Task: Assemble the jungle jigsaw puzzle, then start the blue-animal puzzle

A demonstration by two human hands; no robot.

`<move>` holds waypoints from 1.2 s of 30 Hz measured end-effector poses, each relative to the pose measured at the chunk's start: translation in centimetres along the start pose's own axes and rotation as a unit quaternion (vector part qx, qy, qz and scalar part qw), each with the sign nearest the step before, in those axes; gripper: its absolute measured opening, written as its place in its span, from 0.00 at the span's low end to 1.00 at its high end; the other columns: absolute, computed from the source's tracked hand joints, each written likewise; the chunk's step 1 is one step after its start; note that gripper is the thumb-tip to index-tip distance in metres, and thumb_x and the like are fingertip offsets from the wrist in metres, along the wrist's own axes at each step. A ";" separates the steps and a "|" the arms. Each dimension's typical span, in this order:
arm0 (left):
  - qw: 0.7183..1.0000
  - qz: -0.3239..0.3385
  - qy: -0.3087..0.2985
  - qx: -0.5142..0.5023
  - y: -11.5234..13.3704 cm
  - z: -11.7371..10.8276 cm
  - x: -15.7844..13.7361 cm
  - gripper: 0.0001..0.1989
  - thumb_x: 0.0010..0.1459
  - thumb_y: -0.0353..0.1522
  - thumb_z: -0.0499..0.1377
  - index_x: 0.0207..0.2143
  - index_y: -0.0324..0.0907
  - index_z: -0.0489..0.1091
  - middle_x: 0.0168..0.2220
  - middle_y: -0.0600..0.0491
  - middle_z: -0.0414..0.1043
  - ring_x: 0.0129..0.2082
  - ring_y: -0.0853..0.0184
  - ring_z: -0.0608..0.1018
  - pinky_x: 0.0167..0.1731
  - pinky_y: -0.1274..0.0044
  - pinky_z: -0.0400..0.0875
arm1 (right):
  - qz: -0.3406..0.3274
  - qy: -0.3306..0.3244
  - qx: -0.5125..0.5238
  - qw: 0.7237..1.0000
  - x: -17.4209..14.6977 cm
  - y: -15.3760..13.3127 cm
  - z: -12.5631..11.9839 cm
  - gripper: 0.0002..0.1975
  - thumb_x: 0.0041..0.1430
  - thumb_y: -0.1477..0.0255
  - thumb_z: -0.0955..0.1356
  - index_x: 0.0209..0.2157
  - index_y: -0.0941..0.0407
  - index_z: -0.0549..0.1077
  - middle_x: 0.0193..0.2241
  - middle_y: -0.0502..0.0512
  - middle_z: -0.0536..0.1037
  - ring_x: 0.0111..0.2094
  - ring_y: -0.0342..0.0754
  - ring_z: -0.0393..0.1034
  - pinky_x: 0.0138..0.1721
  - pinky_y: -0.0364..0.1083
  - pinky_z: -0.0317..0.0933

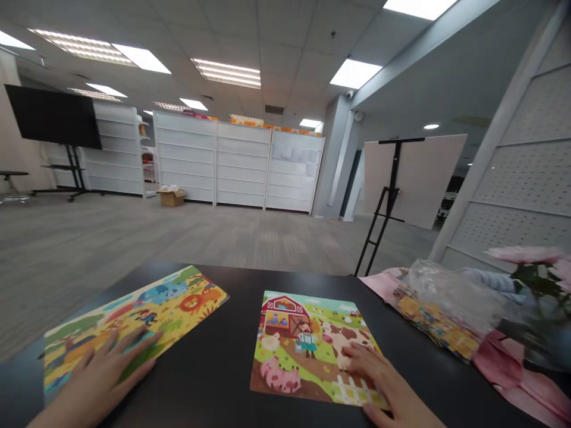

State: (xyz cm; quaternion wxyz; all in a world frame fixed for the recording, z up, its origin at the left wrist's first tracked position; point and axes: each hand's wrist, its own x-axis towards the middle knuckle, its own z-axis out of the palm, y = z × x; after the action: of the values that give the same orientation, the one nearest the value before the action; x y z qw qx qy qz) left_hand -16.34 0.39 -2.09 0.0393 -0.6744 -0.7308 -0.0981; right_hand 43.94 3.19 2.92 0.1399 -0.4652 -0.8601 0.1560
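Observation:
Two colourful picture sheets lie on the black table. My left hand (109, 371) rests with fingers spread on the animal picture (191, 303), which shows a lion and a blue elephant; this sheet lies at a slant on the left. In front of me on the right is the farm picture (307, 345), with a red barn, a cow and a pig. My right hand (379, 380) touches its lower right part, the fingers on the cow and fence and the thumb apart near the bottom edge. Neither hand is closed round anything.
At the table's right lie a clear plastic bag (455, 291), small colourful pieces (432, 318) and pink wrapping (499, 356), with pink flowers (526, 254) beside them. Beyond stand a board on an easel (417, 178), white shelves (241, 163), a cardboard box (172, 197) and a black screen (53, 116).

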 end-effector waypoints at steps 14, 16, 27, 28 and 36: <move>0.967 0.140 -0.095 -0.192 -3.5 -6.7 1.1 0.18 0.55 0.49 0.62 0.46 0.58 0.79 0.64 0.57 0.66 0.66 0.54 0.63 0.65 0.66 0.56 | 0.100 0.060 -0.099 0.988 5.7 4.5 1.9 0.32 0.60 0.47 0.64 0.62 0.44 0.66 0.66 0.52 0.60 0.67 0.63 0.51 0.66 0.63 0.51; 0.963 0.149 -0.119 -0.191 -2.0 -7.6 1.5 0.15 0.56 0.44 0.63 0.45 0.58 0.80 0.64 0.57 0.65 0.67 0.55 0.61 0.66 0.64 0.53 | 0.092 0.054 -0.109 0.988 6.8 5.7 2.4 0.33 0.58 0.46 0.64 0.62 0.44 0.67 0.67 0.51 0.59 0.67 0.64 0.51 0.65 0.63 0.53; 0.943 0.198 -0.133 -0.234 -0.3 -5.9 4.1 0.09 0.55 0.31 0.62 0.38 0.50 0.80 0.63 0.55 0.67 0.69 0.58 0.59 0.67 0.62 0.52 | 0.082 0.049 -0.111 0.989 9.3 7.6 3.8 0.33 0.59 0.48 0.65 0.63 0.45 0.65 0.67 0.50 0.57 0.68 0.64 0.49 0.66 0.64 0.49; 0.942 0.201 -0.130 -0.235 -0.5 -5.6 4.4 0.09 0.56 0.31 0.61 0.38 0.50 0.79 0.63 0.55 0.67 0.69 0.58 0.58 0.67 0.62 0.52 | 0.083 0.048 -0.114 0.989 9.4 7.4 3.7 0.33 0.59 0.47 0.64 0.62 0.45 0.66 0.67 0.50 0.57 0.68 0.64 0.49 0.66 0.64 0.49; 0.928 0.212 -0.137 -0.273 -2.6 -3.1 6.9 0.09 0.55 0.30 0.61 0.36 0.50 0.79 0.63 0.54 0.68 0.68 0.51 0.59 0.66 0.56 0.52 | 0.110 0.027 -0.114 0.987 10.4 6.1 3.1 0.33 0.62 0.48 0.62 0.65 0.47 0.61 0.68 0.51 0.55 0.68 0.63 0.49 0.66 0.64 0.47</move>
State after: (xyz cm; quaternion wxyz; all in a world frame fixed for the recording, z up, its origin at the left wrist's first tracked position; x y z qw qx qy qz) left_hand -19.80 6.32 1.97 -0.2268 -0.8054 -0.5137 -0.1897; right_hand 41.88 14.66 -1.30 0.0913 -0.5742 -0.8115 0.0584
